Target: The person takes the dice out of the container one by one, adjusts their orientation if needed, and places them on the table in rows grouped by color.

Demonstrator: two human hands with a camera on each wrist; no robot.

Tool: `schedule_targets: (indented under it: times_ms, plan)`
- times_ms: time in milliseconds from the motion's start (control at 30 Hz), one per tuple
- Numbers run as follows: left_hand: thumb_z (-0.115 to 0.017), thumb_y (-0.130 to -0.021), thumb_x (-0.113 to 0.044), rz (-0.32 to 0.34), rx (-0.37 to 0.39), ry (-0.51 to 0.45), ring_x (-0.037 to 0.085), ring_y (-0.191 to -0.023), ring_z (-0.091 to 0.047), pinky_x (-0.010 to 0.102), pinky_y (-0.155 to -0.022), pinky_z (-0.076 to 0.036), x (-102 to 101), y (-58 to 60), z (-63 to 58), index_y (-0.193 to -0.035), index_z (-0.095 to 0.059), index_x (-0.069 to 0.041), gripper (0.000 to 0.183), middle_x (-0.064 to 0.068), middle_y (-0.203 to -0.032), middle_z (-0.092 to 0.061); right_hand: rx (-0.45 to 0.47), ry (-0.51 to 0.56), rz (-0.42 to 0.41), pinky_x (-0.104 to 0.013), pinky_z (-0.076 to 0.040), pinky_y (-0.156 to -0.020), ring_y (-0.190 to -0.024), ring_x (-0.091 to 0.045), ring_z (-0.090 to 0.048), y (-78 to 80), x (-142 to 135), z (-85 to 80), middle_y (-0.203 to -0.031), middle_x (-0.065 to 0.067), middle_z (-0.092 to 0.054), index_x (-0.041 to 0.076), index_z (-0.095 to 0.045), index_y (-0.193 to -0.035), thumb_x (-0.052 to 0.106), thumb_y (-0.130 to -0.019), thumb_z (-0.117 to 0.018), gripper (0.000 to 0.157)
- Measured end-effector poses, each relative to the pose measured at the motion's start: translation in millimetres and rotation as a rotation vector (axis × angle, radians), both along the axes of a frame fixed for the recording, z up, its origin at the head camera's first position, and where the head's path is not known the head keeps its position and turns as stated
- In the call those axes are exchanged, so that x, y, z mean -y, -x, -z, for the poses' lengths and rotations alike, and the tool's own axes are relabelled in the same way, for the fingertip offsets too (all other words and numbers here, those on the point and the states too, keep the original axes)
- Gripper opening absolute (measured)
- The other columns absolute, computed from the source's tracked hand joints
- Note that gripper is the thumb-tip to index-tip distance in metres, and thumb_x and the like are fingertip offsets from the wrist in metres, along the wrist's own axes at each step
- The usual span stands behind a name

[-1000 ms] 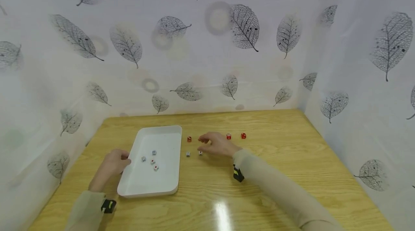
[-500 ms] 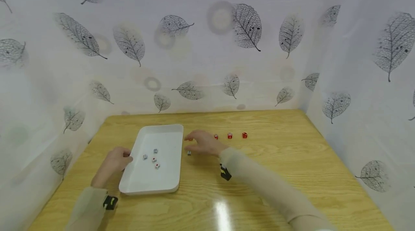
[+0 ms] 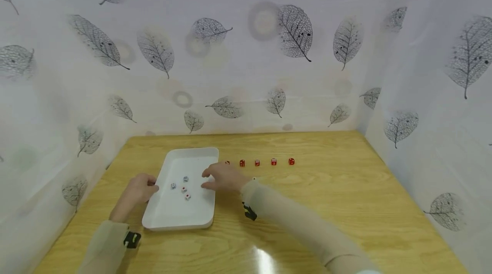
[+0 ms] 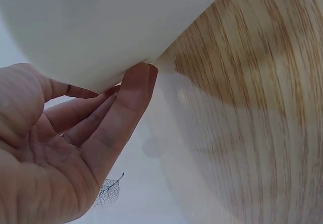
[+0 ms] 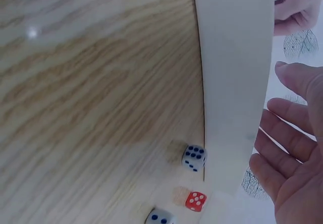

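My left hand (image 3: 136, 189) grips the left rim of a white tray (image 3: 177, 218). In the left wrist view its fingertips (image 4: 137, 77) press on the tray's edge. My right hand (image 3: 224, 176) reaches over the tray's right rim, thumb and fingers apart, with nothing seen between them. Several small white dice (image 3: 184, 189) lie in the middle of the tray. On the table to the right, several red dice (image 3: 257, 162) form a row. In the right wrist view a white die (image 5: 193, 157) and a red die (image 5: 196, 201) lie beside the tray wall.
A wooden table (image 3: 326, 197) carries everything. A leaf-patterned white curtain (image 3: 246, 65) encloses its back and sides. Just above the right sleeve shows the top of another die (image 3: 254, 179).
My right hand has moved left, from above the dice on the table to over the tray's right rim. The left hand keeps its hold on the tray.
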State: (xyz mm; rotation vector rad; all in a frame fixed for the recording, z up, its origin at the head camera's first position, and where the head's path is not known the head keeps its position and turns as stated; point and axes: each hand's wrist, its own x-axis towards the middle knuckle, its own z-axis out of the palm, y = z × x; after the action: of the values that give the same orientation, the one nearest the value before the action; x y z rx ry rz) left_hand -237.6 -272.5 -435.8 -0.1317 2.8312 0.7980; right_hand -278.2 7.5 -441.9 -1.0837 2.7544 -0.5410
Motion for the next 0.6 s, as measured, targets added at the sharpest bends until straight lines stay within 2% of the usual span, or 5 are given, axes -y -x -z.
schedule_targets:
  times_ms: [100,233,367,500,600]
  plan:
    - [-0.056,-0.092,-0.006,0.005,-0.004,-0.002,0.023,-0.081,-0.063,0.031,-0.062,-0.056,0.3,0.9,-0.1,-0.120,-0.057,0.016,0.036,0.024,-0.102,-0.065,0.011,-0.022,0.005,-0.023,-0.048,-0.099,-0.115,-0.010,-0.060,-2.3,7.6,1.9,-0.123,0.005,-0.067,0.017,-0.068,-0.124,0.042,-0.091,-0.066,0.041]
    - [-0.056,-0.091,-0.006,0.020,-0.019,-0.003,0.023,-0.079,-0.063,0.031,-0.062,-0.056,1.0,2.0,-0.6,-0.119,-0.057,0.017,0.036,0.024,-0.101,-0.065,-0.017,-0.076,0.017,-0.023,-0.048,-0.099,-0.115,-0.010,-0.060,-5.2,17.7,0.6,-0.122,0.005,-0.066,0.019,-0.067,-0.125,0.046,-0.089,-0.068,0.045]
    - [-0.056,-0.091,-0.006,0.022,-0.020,0.003,0.022,-0.079,-0.063,0.031,-0.062,-0.056,0.3,3.0,-1.8,-0.118,-0.058,0.016,0.035,0.023,-0.100,-0.066,-0.066,-0.175,0.031,-0.022,-0.051,-0.088,-0.103,-0.007,-0.061,-9.0,28.1,0.1,-0.115,0.009,-0.067,0.023,-0.068,-0.123,0.055,-0.085,-0.068,0.049]
    - [-0.056,-0.091,-0.006,0.008,-0.010,0.003,0.023,-0.080,-0.064,0.031,-0.063,-0.056,-1.2,1.6,-2.1,-0.119,-0.057,0.016,0.035,0.025,-0.103,-0.065,-0.075,-0.228,0.040,-0.019,-0.048,-0.073,-0.088,-0.004,-0.057,-13.6,38.6,2.6,-0.102,0.012,-0.066,0.025,-0.070,-0.115,0.059,-0.082,-0.069,0.048]
    - [-0.056,-0.091,-0.006,0.006,-0.003,-0.006,0.024,-0.083,-0.064,0.032,-0.064,-0.057,-2.1,0.4,-1.2,-0.120,-0.056,0.017,0.036,0.027,-0.105,-0.065,-0.061,-0.240,0.045,-0.018,-0.047,-0.073,-0.085,-0.003,-0.056,-16.6,45.2,5.4,-0.098,0.013,-0.066,0.024,-0.071,-0.110,0.058,-0.080,-0.071,0.045]
